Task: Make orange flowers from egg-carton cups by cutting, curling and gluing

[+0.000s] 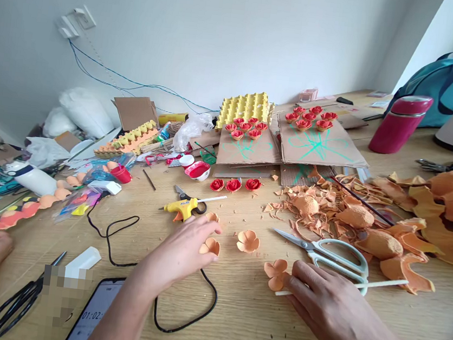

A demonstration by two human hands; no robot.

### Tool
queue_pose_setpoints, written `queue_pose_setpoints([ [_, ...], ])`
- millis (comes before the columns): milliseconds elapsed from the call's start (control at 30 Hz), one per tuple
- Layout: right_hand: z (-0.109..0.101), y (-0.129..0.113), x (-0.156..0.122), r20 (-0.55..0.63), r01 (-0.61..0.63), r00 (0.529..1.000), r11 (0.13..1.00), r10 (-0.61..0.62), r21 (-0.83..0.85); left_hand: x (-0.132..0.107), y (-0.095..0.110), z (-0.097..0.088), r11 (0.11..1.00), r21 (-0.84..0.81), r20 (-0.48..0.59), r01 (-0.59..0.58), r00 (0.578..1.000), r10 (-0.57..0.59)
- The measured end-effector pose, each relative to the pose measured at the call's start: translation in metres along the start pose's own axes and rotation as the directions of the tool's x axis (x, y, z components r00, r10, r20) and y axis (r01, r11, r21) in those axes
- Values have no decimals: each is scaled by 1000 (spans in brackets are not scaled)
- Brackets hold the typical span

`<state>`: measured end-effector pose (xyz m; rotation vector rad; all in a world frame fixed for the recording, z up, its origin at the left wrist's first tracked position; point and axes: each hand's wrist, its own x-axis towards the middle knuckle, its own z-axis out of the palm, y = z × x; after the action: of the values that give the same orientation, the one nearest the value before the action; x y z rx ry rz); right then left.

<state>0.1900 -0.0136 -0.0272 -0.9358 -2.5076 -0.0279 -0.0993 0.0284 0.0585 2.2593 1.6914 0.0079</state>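
I'm watching four orange flowers (248, 241) lying to the right of the glue gun (180, 207), my left hand (185, 244) arching over one with thumb and fingers parted, my right hand (327, 290) curling its fingers beside another, over one white stick (385, 285), though I cannot tell whether it is pinching either. I'm judging them light, stiffish and easily torn, best held by the cup base; beyond the gun, three red flowers (233, 185) are standing in a row.

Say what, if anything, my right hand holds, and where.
Your right hand apparently pinches an orange flower by its right edge; whether the white stick too, unclear.
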Motion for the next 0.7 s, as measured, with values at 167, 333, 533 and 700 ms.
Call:
queue_pose_setpoints([
  [167, -1, 1, -1, 18, 13, 1000, 1000, -13, 10, -10, -12, -8, 998, 3, 59, 67, 996, -67],
  [333, -1, 1, 0, 3, 12, 1000, 1000, -12, 0, -6, -2, 4, 993, 72, 129, 92, 986, -101],
  [533, -2, 0, 1, -29, 29, 999, 999, -30, -25, -2, 9, 4, 990, 126, 122, 57, 990, -72],
  [700, -3, 1, 2, -20, 18, 1000, 1000, -18, 9, 2, 18, -3, 1000, 20, 3, -17, 1000, 17],
])
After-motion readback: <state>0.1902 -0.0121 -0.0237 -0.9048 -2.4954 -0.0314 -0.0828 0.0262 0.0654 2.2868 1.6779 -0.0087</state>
